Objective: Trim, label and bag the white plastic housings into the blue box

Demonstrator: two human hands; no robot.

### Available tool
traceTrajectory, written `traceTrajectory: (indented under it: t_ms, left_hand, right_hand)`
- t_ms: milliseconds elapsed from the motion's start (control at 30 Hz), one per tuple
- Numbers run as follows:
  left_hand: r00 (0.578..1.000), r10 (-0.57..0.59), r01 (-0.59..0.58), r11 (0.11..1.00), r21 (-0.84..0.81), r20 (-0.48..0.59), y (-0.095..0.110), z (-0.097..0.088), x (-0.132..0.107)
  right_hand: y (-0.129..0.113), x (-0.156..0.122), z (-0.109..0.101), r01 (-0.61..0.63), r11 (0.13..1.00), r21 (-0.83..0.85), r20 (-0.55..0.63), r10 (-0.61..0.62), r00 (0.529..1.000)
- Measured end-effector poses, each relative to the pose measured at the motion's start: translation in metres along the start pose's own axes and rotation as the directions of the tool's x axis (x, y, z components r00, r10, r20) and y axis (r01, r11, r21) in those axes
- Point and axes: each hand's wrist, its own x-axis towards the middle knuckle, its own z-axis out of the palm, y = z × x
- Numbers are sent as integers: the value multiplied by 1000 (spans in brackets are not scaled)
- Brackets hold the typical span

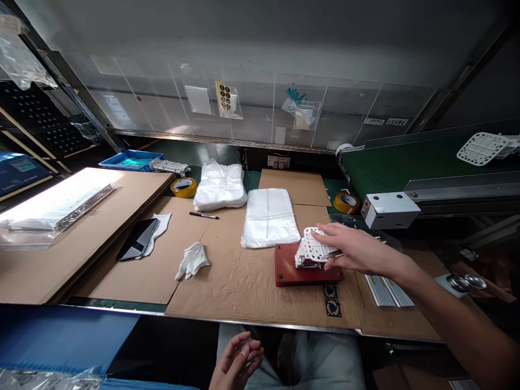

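My right hand [352,248] reaches in from the right and lies on a white perforated plastic part [314,248], fingers curled round its right end. The part rests on a dark red block [292,271] on the cardboard-covered bench [227,281]. My left hand [236,362] hangs low at the bottom edge, over my lap, fingers apart and holding nothing. A flat stack of clear plastic bags [270,218] lies just behind the red block.
A second bag pile [220,187], a pen [203,215], two tape rolls [183,187] [346,203], a white glove [192,260] and a phone [137,239] lie on the bench. A green conveyor [406,165] at right carries another white part [482,148]. A blue tray [130,160] sits at back left.
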Motion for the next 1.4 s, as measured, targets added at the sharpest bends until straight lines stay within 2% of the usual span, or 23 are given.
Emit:
traceTrajectory:
  t_ms: [100, 233, 333, 633, 700, 733, 833, 867, 967, 1033, 1133, 1233, 1300, 1400]
  left_hand:
    - [999, 12, -12, 1000, 16, 40, 4, 18, -1]
    - [987, 18, -21, 1000, 18, 160, 6, 47, -7]
    - [977, 7, -10, 1000, 13, 212, 4, 60, -13]
    - [964, -70, 63, 997, 36, 257, -19, 57, -18]
    - [941, -118, 120, 993, 14, 317, -16, 65, -21]
    - [916, -153, 171, 985, -15, 370, -13, 72, -23]
    - [813, -222, 352, 924, -150, 539, 3, 102, -27]
    - [791, -222, 390, 901, -190, 571, 8, 113, -27]
    - [778, -203, 425, 868, -259, 594, 21, 140, -22]
    - [782, -194, 423, 864, -275, 592, 26, 148, -17]
    - [796, -180, 408, 864, -294, 577, 30, 145, -13]
    - [811, -163, 409, 845, -344, 562, 35, 135, -13]
    - [801, -145, 428, 817, -386, 581, 42, 127, -16]
    - [794, -104, 439, 779, -447, 600, 55, 111, -24]
  right_hand:
    - [1, 1, 2, 0, 1000, -17, -27, 0, 1000]
    - [3, 0, -2, 25, 1000, 5, -18, -25, 1000]
    - [3, 0, -4, 23, 1000, -14, -2, -23, 1000]
    - [-1, 3, -4, 7, 1000, 25, -13, -7, 1000]
    - [-2, -1, -3, 14, 999, 43, -26, -13, 1000]
    - [-3, -5, -2, 20, 998, 62, -45, -17, 999]
    - [-8, -16, 7, 53, 988, 144, -159, -29, 987]
    - [-9, -18, 11, 61, 984, 169, -201, -26, 979]
    - [-6, -21, 22, 34, 977, 213, -279, 27, 960]
    - [0, -18, 23, -10, 965, 261, -299, 91, 950]
    - [3, -13, 14, -51, 933, 356, -347, 183, 920]
    - [-14, -16, 3, -2, 920, 392, -427, 184, 885]
    - [-34, -21, 1, 103, 908, 406, -428, 90, 899]
    - [-60, -25, 6, 292, 803, 520, -298, -150, 943]
